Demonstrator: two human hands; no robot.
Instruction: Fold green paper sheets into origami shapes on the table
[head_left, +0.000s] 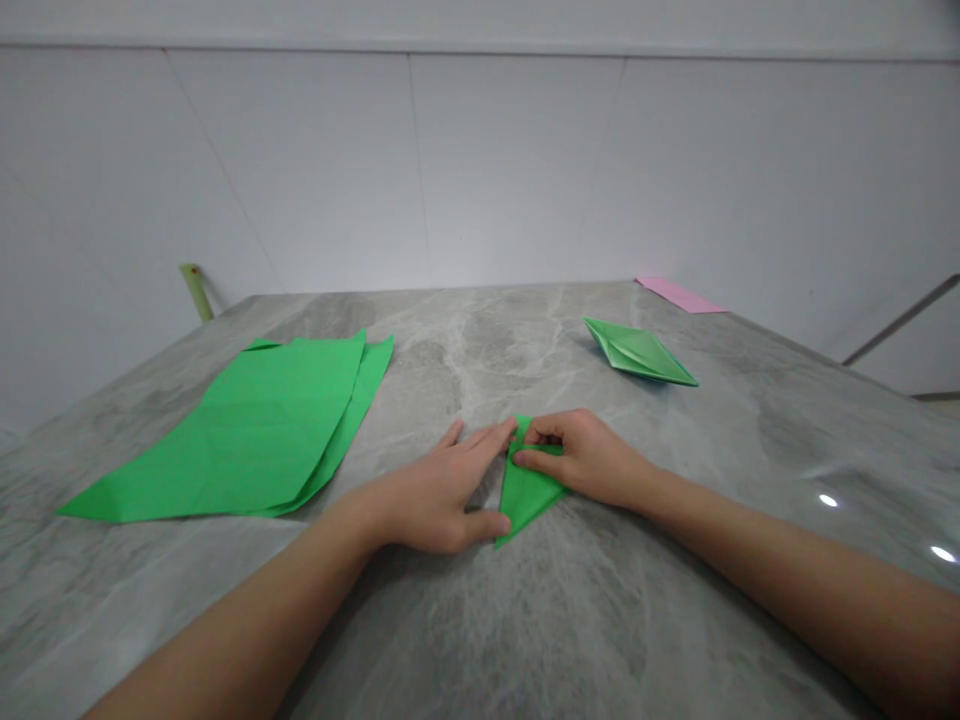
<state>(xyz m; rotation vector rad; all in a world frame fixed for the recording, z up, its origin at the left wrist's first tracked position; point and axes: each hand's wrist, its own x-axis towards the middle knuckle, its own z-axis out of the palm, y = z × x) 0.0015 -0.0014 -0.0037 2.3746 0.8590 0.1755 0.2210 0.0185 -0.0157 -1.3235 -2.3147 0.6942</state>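
Observation:
A small folded piece of green paper lies on the grey marbled table between my two hands, with a pointed corner towards me. My left hand rests flat at its left edge, fingers stretched out, with fingertips and thumb touching the paper. From the right, my right hand has its fingers curled and pinches the folded paper near its upper part. Part of the paper is hidden under the right fingers.
Several large green paper sheets lie loosely stacked on the left. A folded green paper boat shape sits at the back right. Pink paper lies at the table's far right edge, near the white wall.

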